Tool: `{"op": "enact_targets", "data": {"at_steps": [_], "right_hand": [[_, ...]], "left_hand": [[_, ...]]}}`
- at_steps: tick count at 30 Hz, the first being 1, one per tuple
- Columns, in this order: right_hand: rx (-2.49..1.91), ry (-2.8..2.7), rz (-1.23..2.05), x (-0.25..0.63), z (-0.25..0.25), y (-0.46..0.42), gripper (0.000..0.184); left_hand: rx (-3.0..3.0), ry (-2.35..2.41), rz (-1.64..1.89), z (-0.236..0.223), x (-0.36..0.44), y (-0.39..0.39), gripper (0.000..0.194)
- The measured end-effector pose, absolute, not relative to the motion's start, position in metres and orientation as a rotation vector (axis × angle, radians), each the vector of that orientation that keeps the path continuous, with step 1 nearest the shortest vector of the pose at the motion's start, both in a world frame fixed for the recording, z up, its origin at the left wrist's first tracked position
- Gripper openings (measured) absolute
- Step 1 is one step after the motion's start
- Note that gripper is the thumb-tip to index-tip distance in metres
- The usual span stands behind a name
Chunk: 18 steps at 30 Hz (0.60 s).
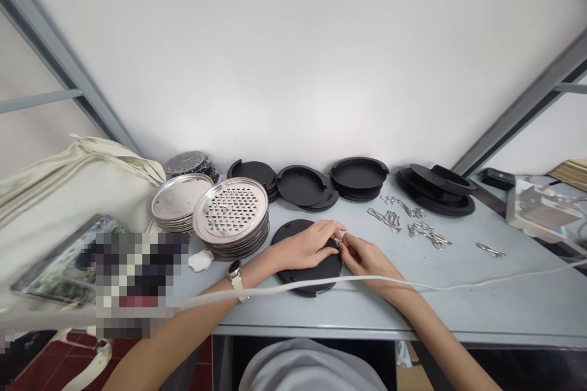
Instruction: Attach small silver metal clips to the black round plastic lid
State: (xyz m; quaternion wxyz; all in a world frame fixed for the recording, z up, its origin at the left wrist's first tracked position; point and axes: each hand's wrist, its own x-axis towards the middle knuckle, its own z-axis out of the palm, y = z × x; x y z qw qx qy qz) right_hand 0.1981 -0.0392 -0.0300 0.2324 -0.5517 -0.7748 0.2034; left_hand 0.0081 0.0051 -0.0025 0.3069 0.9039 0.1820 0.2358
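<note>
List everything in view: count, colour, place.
Grater-topped stacks: two, silver, left
Plain-topped stack: one, silver, left
Black round piles: four, black, at the back
Black disc: one, black, front centre
Metal clips: many, silver, right of centre
Scrap: one, white, left of disc
Bag: one, cream, far left
Cord: one, white, across foreground
Posts: two, grey, either side
Table: one, pale grey, centre
Wall: one, white, behind
Watch: one, white-strapped, left wrist
Left hand: one, bare, on black disc
Right hand: one, bare, at disc's edge
</note>
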Motion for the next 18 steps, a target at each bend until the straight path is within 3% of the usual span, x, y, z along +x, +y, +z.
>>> {"op": "enact_targets", "data": {"at_steps": [18], "right_hand": [[-1.517,-2.101,0.568,0.1958,-0.0261,-0.0391,0.024]], "left_hand": [[2.366,0.501,0.594,0.0003,0.0078,0.0034,0.038]]}}
